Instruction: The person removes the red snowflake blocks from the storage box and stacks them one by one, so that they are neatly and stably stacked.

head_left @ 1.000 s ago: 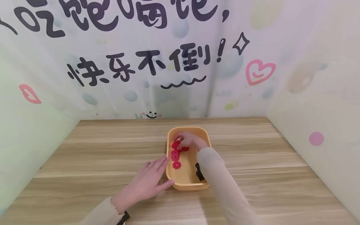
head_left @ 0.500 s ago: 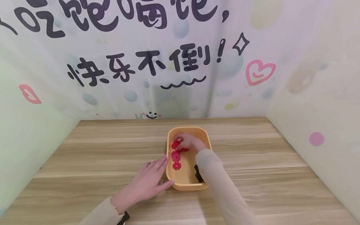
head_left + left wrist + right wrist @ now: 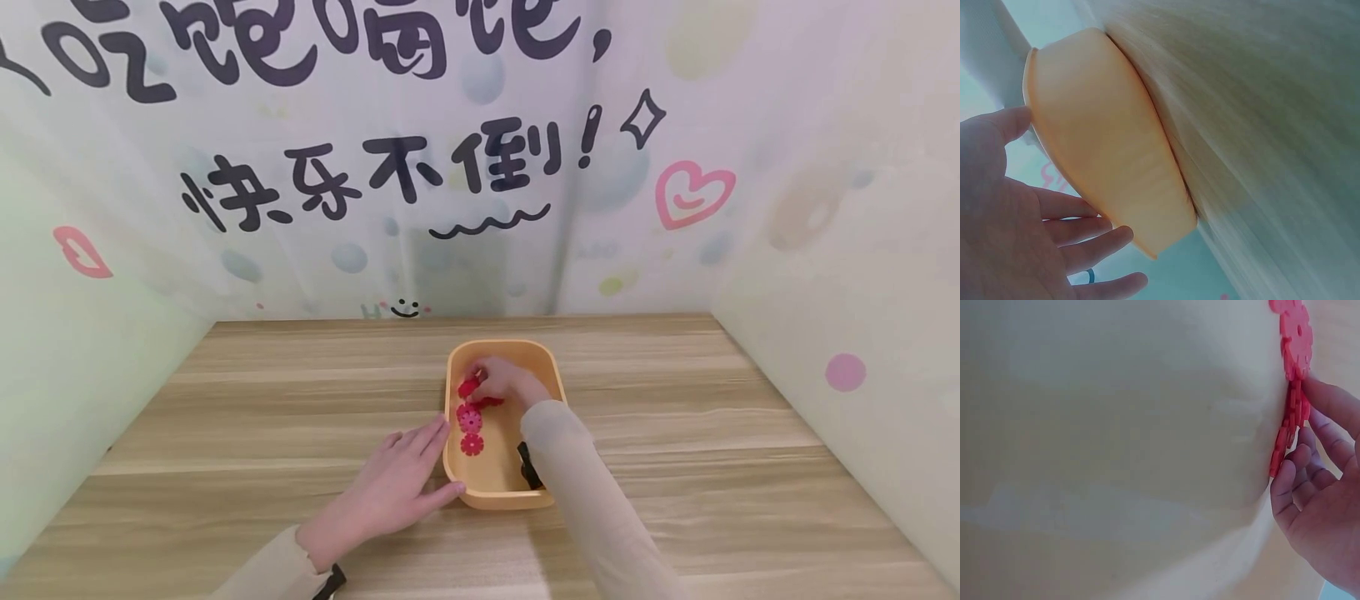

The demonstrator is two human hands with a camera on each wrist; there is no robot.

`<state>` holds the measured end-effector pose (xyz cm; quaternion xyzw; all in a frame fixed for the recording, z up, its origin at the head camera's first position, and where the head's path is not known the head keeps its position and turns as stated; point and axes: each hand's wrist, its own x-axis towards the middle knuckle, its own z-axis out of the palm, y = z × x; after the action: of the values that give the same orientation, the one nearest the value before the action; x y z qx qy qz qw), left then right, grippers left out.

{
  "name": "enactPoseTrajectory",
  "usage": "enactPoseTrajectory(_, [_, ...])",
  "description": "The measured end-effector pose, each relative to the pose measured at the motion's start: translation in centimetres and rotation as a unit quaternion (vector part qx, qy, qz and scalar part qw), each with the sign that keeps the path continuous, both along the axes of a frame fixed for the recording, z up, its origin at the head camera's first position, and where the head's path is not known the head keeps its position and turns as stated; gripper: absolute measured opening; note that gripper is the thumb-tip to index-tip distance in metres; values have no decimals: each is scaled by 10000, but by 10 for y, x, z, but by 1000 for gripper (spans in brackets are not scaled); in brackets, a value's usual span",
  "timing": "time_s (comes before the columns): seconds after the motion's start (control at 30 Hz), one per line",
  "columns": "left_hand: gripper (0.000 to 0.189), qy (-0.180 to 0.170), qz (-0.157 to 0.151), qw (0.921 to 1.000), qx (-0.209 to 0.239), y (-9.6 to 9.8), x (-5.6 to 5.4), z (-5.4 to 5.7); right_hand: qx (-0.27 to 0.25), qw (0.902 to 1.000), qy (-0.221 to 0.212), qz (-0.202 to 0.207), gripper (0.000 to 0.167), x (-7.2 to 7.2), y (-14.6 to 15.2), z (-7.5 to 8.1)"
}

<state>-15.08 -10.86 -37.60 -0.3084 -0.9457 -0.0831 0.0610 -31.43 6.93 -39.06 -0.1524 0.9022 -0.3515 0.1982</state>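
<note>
An orange plastic bin [image 3: 498, 498] stands on the table. Red and pink notched snowflake discs [image 3: 471, 444] lie along its left side, some joined in a strip. My right hand [image 3: 504, 379] reaches inside the bin near the far left corner and pinches red discs; in the right wrist view, its thumb and curled fingers meet a strip of red discs [image 3: 1296, 340]. My left hand [image 3: 386, 483] rests against the bin's left rim with straight fingers. The left wrist view shows those fingers [image 3: 1094, 250] touching the bin's outer wall [image 3: 1104, 131].
The wood-grain table [image 3: 300, 375] extends around the bin on every side. A printed cloth wall [image 3: 337, 275] with dark lettering rises behind it, and pale walls flank both sides. A black piece [image 3: 528, 467] sits against the right sleeve, over the bin's right side.
The near discs have shifted slightly toward me inside the bin. The right forearm has moved a little to the left. My left hand stays in place on the rim.
</note>
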Motion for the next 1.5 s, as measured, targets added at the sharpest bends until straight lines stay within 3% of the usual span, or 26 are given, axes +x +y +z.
enactPoseTrajectory(0.47, [77,2,2,10000,-33,1,0,0,89,9999,-9,107,24,2,5,3])
enactPoseTrajectory(0.77, [77,-8,10,10000,34,1,1,1,120,9991,211,340,26,5,13,22])
enactPoseTrajectory(1.17, [76,20,23,10000,38,1,1,1,663,9933,580,746,28,-1,21,54])
enactPoseTrajectory(1.3, [76,31,35,10000,45,1,1,1,624,9917,630,930,28,0,26,68])
enactPoseTrajectory(1.5, [77,-14,58,10000,19,1,1,1,450,9849,1076,1283,30,7,42,81])
